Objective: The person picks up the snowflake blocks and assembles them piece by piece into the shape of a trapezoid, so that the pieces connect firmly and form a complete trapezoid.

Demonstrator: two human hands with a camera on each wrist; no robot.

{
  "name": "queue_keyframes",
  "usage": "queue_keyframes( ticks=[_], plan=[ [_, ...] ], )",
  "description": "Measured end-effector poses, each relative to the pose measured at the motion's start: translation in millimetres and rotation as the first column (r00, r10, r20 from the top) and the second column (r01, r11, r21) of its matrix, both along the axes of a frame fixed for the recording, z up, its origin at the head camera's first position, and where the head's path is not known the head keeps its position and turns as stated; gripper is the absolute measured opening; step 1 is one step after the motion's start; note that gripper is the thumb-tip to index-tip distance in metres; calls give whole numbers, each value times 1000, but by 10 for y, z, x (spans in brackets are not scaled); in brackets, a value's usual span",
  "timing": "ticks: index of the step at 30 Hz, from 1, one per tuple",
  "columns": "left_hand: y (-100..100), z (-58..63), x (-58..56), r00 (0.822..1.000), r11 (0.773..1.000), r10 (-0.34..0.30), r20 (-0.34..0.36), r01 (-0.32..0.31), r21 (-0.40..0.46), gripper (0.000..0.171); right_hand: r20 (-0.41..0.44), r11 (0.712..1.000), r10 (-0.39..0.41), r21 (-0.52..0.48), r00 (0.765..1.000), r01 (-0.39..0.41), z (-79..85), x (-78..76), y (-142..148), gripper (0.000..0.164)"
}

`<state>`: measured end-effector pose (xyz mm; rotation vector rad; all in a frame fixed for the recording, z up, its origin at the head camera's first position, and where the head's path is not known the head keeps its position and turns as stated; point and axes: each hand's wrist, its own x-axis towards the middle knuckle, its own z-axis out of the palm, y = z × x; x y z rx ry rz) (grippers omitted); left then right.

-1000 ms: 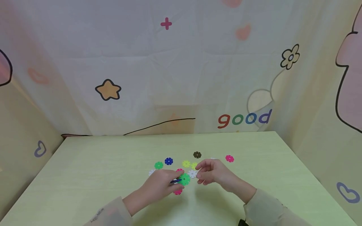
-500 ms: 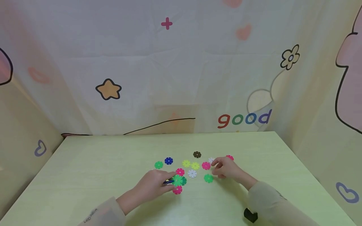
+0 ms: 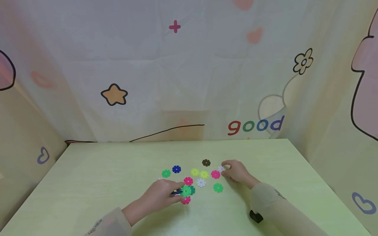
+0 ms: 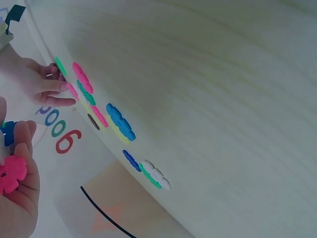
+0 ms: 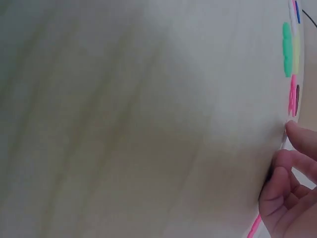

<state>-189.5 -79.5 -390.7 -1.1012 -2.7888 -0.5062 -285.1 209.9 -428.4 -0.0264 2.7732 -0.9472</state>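
- L hand [image 3: 156, 196]: thumb + fingers pinching a joined disc cluster [image 3: 186, 190] nr centre of table [image 3: 103, 177]; green part faces cam, blue part edge-on btwn thumb & fingers. L wrist view shows a pink part [image 4: 12, 173] in there too.
- R hand [image 3: 240, 172]: fingers bent, index + thumb at a small white disc [image 3: 220, 169], rt of centre; can't tell if it's gripped.
- Pink disc [image 3: 215, 174] just left of that; bright green disc [image 3: 218, 187] nearer the person.
- Mid table: 2 yellow discs [image 3: 195, 171] side by side, brown disc [image 3: 206, 162] beyond, 2nd white disc [image 3: 201, 183] nearer.
- Far-left of group: dark blue disc [image 3: 176, 169] next to left green disc [image 3: 166, 173].
- Bkgd: printed curtain [image 3: 153, 82], incl. "good".
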Motion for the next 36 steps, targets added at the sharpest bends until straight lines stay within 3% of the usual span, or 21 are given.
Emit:
queue_keyframes(
  ticks=[5, 11, 15, 25, 31, 36],
  plan=[
    [-11, -10, -1, 1000, 1000, -9, -10, 9, 3, 37, 5, 999, 2, 35, 1000, -2, -31, -49, -6, 39],
    [-6, -26, -6, 1000, 1000, -1, 4, 1, -12, 38, -47, 995, 4, 102, 999, 1, -29, -58, -16, 29],
    [-1, -33, -4, 1000, 1000, 5, 10, -5, -13, 39, -45, 997, -7, 76, 999, 10, -33, -42, 3, 27],
    [10, -28, -10, 999, 1000, 18, 41, -19, 13, 39, -44, 987, -30, -156, 999, 23, 112, 125, 19, 19],
    [12, -3, -15, 995, 998, 20, 99, -26, 55, 38, -66, 938, 38, -342, 997, -58, 324, 325, -73, 22],
    [13, -6, -23, 991, 993, -1, 134, -15, 113, 39, -96, 887, 137, -431, 986, -166, 509, 548, -207, 24]
  ],
)
